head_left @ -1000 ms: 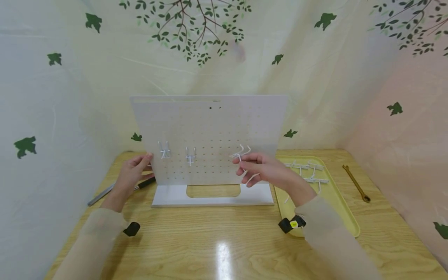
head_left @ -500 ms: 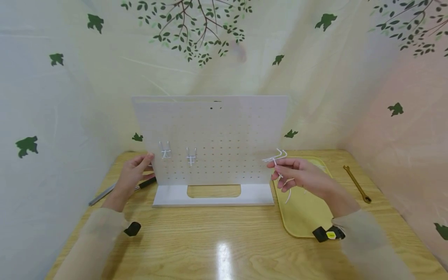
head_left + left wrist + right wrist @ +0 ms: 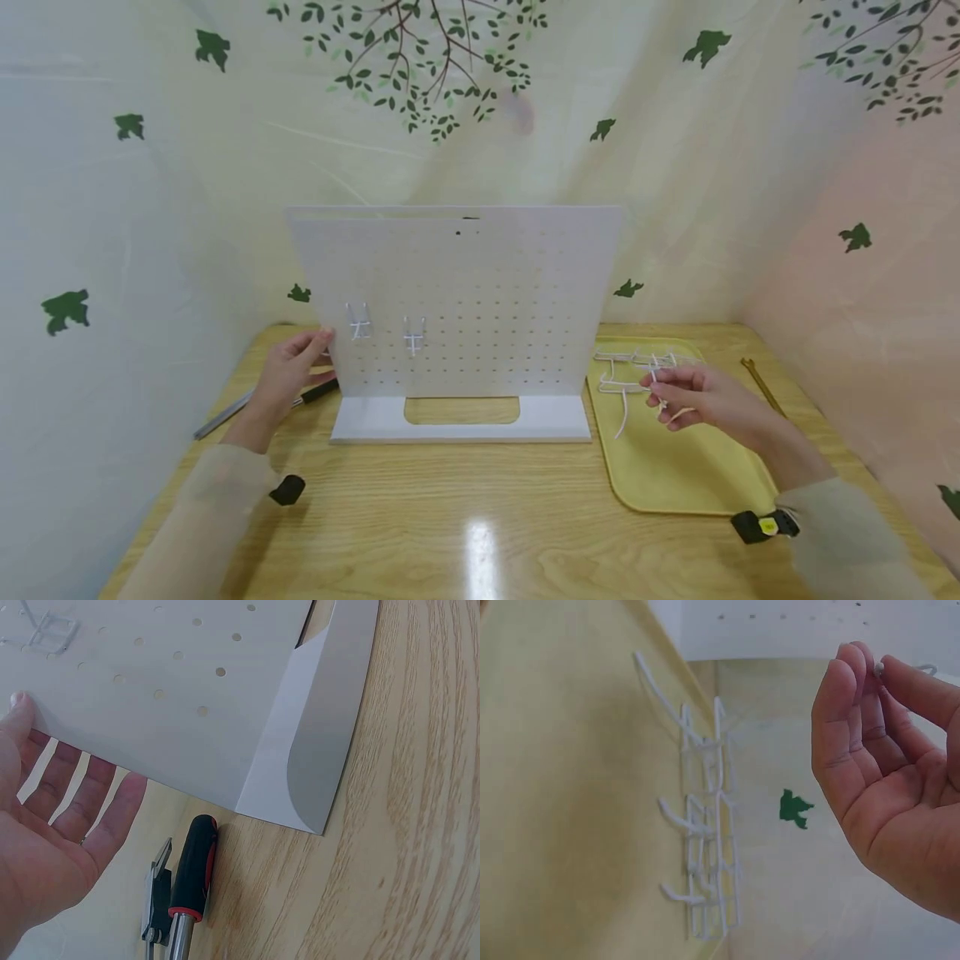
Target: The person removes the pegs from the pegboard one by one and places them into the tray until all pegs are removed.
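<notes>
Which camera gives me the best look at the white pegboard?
The head view: the white pegboard shows nearly whole. The left wrist view catches only its lower left part; the right wrist view, just a strip along the frame's top.

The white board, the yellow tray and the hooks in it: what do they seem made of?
White board: perhaps painted metal or rigid plastic, matte; thin, evenly coloured sheet.
Yellow tray: probably plastic, smooth; even colour, rounded corners.
Hooks: likely metal wire, coated white; thin bent rods, no bare metal visible.
</notes>
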A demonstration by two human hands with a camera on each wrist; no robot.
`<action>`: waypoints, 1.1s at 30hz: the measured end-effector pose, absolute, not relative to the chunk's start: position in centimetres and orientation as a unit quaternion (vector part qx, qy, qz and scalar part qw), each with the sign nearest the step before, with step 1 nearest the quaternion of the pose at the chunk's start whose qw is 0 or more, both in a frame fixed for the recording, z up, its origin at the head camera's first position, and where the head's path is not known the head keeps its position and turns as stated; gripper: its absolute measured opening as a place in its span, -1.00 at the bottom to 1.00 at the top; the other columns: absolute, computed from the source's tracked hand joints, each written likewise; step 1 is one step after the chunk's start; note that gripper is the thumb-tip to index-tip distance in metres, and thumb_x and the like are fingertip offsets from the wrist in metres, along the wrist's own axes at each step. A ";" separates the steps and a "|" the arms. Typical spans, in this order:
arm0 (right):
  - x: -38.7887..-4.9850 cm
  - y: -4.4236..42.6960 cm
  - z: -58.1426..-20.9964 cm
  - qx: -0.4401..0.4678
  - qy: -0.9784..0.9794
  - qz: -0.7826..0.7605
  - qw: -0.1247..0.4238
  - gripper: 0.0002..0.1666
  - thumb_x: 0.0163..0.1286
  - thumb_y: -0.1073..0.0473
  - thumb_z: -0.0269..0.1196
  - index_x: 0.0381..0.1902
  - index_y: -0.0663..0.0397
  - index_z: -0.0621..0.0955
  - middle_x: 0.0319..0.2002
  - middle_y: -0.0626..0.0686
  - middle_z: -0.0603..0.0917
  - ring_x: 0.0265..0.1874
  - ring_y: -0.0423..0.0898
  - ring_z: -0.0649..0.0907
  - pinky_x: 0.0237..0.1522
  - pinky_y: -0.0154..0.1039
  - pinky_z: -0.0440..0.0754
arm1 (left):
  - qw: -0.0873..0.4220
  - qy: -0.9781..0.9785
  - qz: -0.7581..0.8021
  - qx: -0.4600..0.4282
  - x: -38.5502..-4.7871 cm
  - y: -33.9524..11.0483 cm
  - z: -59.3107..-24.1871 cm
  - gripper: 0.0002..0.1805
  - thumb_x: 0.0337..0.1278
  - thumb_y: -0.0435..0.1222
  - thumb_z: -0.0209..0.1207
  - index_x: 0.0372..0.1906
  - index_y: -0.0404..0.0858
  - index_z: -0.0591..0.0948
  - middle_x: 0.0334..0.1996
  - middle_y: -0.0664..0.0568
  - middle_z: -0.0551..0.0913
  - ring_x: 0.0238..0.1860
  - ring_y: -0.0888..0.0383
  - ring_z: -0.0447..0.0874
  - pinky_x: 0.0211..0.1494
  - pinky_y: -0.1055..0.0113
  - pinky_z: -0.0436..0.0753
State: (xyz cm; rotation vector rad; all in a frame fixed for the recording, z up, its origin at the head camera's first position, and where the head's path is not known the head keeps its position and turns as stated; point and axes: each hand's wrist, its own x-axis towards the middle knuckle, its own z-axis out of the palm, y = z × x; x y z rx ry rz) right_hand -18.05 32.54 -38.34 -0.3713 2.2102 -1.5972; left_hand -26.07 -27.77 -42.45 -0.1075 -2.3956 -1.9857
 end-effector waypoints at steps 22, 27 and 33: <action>-18.7 36.7 -44.6 -0.159 0.782 -0.516 0.312 -0.67 0.56 0.26 0.17 0.08 0.50 0.55 -0.37 0.02 0.63 -0.42 -0.19 0.62 -0.34 -0.25 0.72 | 0.012 -0.769 -0.639 -0.028 -26.1 -27.8 -42.5 -0.51 0.38 0.16 0.14 0.07 -0.13 0.67 -0.11 0.20 0.68 -0.08 0.11 0.71 -0.02 0.15 0.74; -18.7 36.0 -44.9 -0.160 0.782 -0.509 0.321 -0.68 0.55 0.24 0.20 0.04 0.46 0.57 -0.39 0.03 0.64 -0.44 -0.19 0.61 -0.38 -0.30 0.69 | 0.011 -0.768 -0.640 -0.026 -26.1 -27.8 -42.5 -0.48 0.37 0.17 0.14 0.08 -0.16 0.67 -0.12 0.19 0.68 -0.09 0.11 0.70 -0.02 0.15 0.75; -18.8 35.4 -45.1 -0.161 0.789 -0.496 0.324 -0.71 0.56 0.22 0.19 0.04 0.39 0.60 -0.41 0.05 0.64 -0.47 -0.19 0.60 -0.43 -0.34 0.65 | 0.011 -0.768 -0.639 -0.023 -26.2 -27.7 -42.6 -0.46 0.36 0.19 0.14 0.08 -0.16 0.66 -0.13 0.18 0.68 -0.09 0.10 0.69 -0.02 0.17 0.74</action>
